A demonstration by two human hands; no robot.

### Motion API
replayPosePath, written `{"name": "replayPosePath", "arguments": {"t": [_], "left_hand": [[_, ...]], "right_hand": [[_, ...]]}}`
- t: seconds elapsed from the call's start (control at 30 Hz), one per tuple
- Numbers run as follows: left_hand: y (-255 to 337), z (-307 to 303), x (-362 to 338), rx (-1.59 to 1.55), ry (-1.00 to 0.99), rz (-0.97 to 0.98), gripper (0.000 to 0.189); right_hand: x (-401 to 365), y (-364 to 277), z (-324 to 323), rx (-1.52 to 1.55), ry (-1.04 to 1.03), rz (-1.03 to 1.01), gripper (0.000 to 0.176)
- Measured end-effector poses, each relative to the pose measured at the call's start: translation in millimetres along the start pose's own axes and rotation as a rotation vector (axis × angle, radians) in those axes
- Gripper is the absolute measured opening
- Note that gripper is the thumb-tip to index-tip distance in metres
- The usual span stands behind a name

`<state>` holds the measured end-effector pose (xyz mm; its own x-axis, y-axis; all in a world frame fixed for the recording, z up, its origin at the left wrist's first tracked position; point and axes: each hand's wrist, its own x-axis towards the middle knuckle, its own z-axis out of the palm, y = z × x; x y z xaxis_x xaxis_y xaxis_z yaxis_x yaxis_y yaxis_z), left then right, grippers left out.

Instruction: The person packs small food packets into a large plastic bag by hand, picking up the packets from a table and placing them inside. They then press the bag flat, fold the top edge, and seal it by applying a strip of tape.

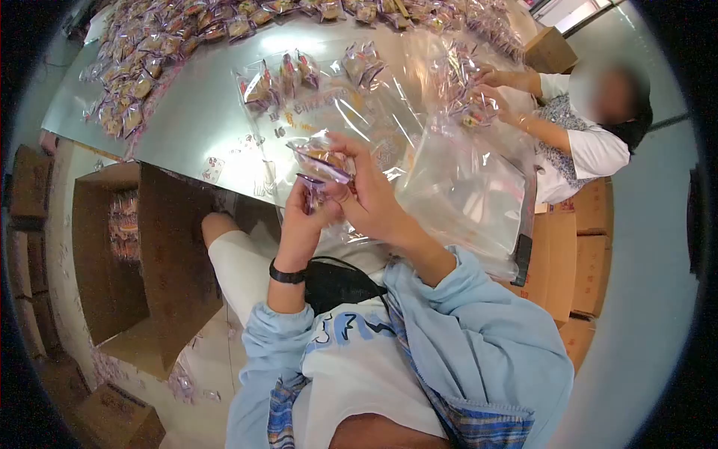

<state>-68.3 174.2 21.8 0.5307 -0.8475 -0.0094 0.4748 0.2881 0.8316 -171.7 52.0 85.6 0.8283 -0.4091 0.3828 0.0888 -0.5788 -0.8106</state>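
Observation:
My left hand (pixel 305 217) and my right hand (pixel 366 187) are close together over the table's near edge. Small clear-and-purple wrapped snack packets (pixel 323 163) are between them, with the fingers of both hands closed on them. What is inside the wrappers cannot be made out clearly. Beneath and beyond my hands lies a large clear printed plastic bag (pixel 336 112). Several similar packets (pixel 299 71) rest at its far end. To the right of my hands is a stack of clear plastic bags (pixel 464 194).
A big pile of wrapped packets (pixel 172 37) covers the far side of the metal table (pixel 179 112). An open cardboard box (pixel 164 262) with packets inside stands at my left. At the right, a co-worker's hands (pixel 497 90) handle packets. More cartons (pixel 591 269) stand below.

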Motion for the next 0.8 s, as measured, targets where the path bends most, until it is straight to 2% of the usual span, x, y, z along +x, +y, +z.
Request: {"name": "replayPosePath", "arguments": {"t": [0.1,0.17,0.23,0.27,0.37,0.4,0.5,0.57,0.6,0.67,0.73,0.8], "left_hand": [[4,-2,1,0.05,0.056,-0.001,0.054],[13,0,0,0.105,0.041,-0.001,0.054],[17,-2,-3,0.121,0.047,0.006,0.043],[22,-1,-4,0.075,0.036,0.015,0.04],[29,-22,-4,0.009,-0.081,0.051,0.04],[32,-30,-6,-0.047,-0.133,0.063,0.043],[33,-48,-11,-0.158,-0.193,0.096,0.062],[34,-55,-14,-0.143,-0.212,0.14,0.069],[42,-53,-21,-0.157,-0.179,0.073,0.076],[34,-61,-25,-0.283,-0.179,0.112,0.073],[34,-61,-26,-0.385,-0.167,0.159,0.067],[37,-54,-29,-0.467,-0.142,0.197,0.059]], "right_hand": [[0,4,16,0.103,0.223,0.053,0.06],[-2,10,25,0.315,0.316,0.15,0.051],[0,26,28,0.437,0.435,0.27,0.044],[-1,32,20,0.532,0.451,0.281,0.037],[0,23,-4,0.795,0.505,0.4,0.038],[3,32,-8,0.891,0.472,0.454,0.052],[-7,38,-26,1.073,0.297,0.485,0.054],[-14,43,-28,1.183,0.287,0.508,0.061],[-17,47,-30,1.24,0.278,0.522,0.064],[-34,62,-37,1.379,0.027,0.323,0.071],[-49,58,-49,1.102,-0.106,0.278,0.073],[-72,40,-58,0.529,-0.132,0.388,0.07]]}}
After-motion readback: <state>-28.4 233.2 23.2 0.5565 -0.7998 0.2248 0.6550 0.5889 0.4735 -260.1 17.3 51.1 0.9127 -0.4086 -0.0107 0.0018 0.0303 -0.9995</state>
